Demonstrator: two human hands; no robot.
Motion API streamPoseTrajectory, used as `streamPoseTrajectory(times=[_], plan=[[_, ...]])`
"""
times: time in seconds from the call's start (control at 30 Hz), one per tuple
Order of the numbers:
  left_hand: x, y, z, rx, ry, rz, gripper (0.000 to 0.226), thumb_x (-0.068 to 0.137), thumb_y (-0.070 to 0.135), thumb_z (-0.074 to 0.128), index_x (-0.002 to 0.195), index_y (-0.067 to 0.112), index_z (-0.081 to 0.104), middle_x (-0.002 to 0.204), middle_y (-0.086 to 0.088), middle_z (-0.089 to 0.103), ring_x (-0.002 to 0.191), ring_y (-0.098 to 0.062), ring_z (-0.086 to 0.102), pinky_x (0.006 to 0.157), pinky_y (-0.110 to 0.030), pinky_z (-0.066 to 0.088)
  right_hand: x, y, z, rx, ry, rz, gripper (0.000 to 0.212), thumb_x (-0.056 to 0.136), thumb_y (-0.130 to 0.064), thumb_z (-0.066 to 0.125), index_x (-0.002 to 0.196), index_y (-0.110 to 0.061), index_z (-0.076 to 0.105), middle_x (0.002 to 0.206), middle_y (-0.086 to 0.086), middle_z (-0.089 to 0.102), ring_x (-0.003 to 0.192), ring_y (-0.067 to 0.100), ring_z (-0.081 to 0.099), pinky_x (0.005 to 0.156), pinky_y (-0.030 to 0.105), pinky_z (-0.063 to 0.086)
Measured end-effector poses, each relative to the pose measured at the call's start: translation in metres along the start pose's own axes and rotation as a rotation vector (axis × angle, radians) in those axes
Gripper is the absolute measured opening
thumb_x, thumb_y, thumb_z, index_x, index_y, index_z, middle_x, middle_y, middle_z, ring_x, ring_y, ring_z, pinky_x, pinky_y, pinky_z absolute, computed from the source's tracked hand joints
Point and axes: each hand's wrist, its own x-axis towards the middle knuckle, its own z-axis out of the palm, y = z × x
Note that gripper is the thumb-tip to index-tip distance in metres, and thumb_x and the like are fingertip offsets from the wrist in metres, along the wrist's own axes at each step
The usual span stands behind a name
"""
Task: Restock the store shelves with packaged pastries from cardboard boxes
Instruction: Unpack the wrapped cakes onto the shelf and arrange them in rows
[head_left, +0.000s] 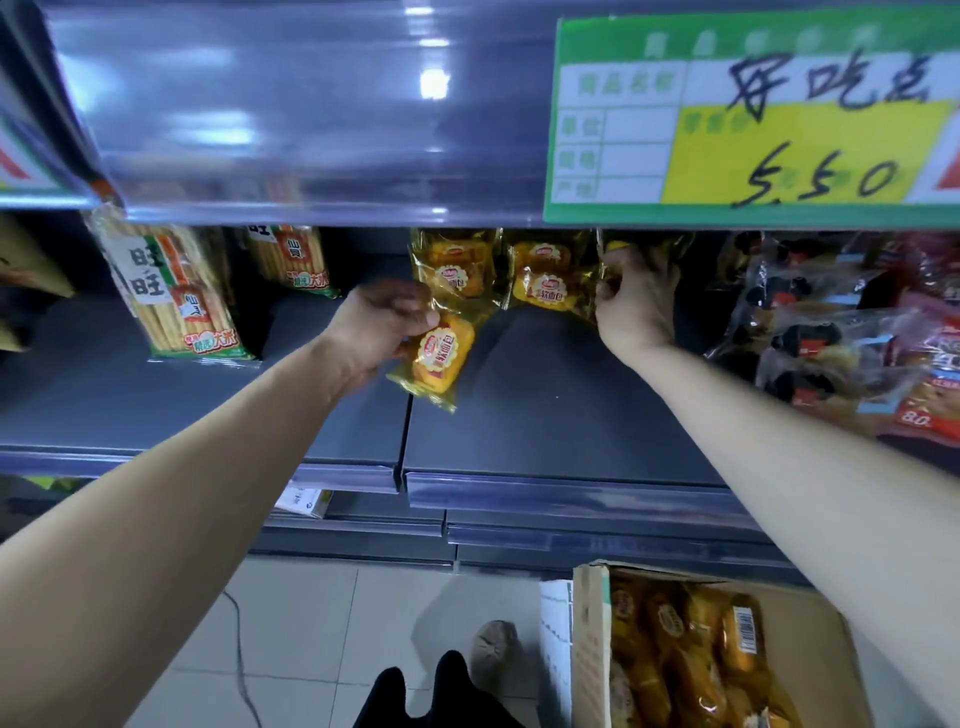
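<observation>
- At the back of the grey shelf (545, 415), under the upper shelf's lip, two yellow packets (457, 265) of soft bread stand side by side, labels facing out.
- The left hand (384, 322) is just in front of them, thumb and fingers pinched on the upper end of a loose pastry packet (439, 358) — it hangs tilted, its lower corner close to the shelf surface, though I cannot tell if it touches.
- The right hand (636, 306) reaches deeper, to the right of the standing pair, fingers curled around a third packet (613, 248); most of that one is hidden behind the hand.
- On the floor at lower right a cardboard box (592, 649) stands open, with more of the same yellow pastries (685, 649) lying in it.
- To the left on the same shelf stand tall rice-cracker bags (171, 296); to the right lie clear bags of dark pastries (831, 338).
- A green and yellow price card (753, 114) — handwritten 5.50 — is clipped to the upper shelf's edge.
- Below, on pale floor tiles (311, 623), a shoe (493, 644) shows beside the box.
</observation>
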Motion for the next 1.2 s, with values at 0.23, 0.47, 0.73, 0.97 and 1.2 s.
streamPoseTrajectory(times=[0.23,0.47,0.73,0.97,1.2], plan=[[0.044,0.018,0.017,0.719,-0.039,0.16,0.029,0.084,-0.005,0.061,0.108,0.012,0.064,0.095,-0.003,0.06,0.088,-0.016,0.055,0.079,-0.026,0.045,-0.027,0.002,-0.022,0.013,-0.031,-0.056,0.03,0.089,-0.007,0.051,0.118,-0.01,0.06,0.134,0.014,0.043,0.119,0.036,0.038,0.1,0.033,0.03],[0.068,0.013,0.044,0.951,-0.048,0.328,0.027,0.089,-0.001,0.053,0.111,0.008,0.067,0.116,-0.01,0.064,0.09,-0.019,0.056,0.061,-0.01,0.038,-0.054,0.013,-0.034,-0.013,-0.067,-0.077,0.027,0.089,-0.006,0.052,0.114,-0.008,0.062,0.126,0.013,0.049,0.118,0.034,0.038,0.094,0.029,0.028],[0.058,0.018,0.037,0.765,0.223,0.359,0.027,0.088,0.004,0.057,0.113,0.011,0.066,0.112,-0.01,0.064,0.105,-0.024,0.061,0.085,-0.02,0.043,-0.077,0.017,-0.045,0.035,-0.065,-0.073,0.026,0.09,-0.005,0.051,0.113,-0.007,0.062,0.121,0.012,0.054,0.114,0.032,0.044,0.092,0.034,0.035],[-0.024,0.002,0.083,0.607,0.092,0.397,0.026,0.087,-0.004,0.046,0.101,0.005,0.066,0.091,-0.009,0.063,0.082,-0.022,0.056,0.066,-0.021,0.043,-0.126,0.038,-0.071,0.171,-0.075,-0.07,0.025,0.089,-0.003,0.052,0.11,-0.008,0.063,0.113,0.007,0.062,0.107,0.025,0.055,0.091,0.03,0.042],[-0.123,-0.061,0.188,0.702,-0.469,0.363,0.021,0.087,-0.003,0.054,0.103,-0.001,0.066,0.089,-0.008,0.063,0.078,-0.012,0.051,0.068,-0.013,0.04,-0.205,0.112,-0.103,0.08,-0.257,0.085,0.023,0.091,-0.006,0.051,0.11,-0.012,0.062,0.107,0.004,0.066,0.101,0.022,0.059,0.085,0.028,0.044]])
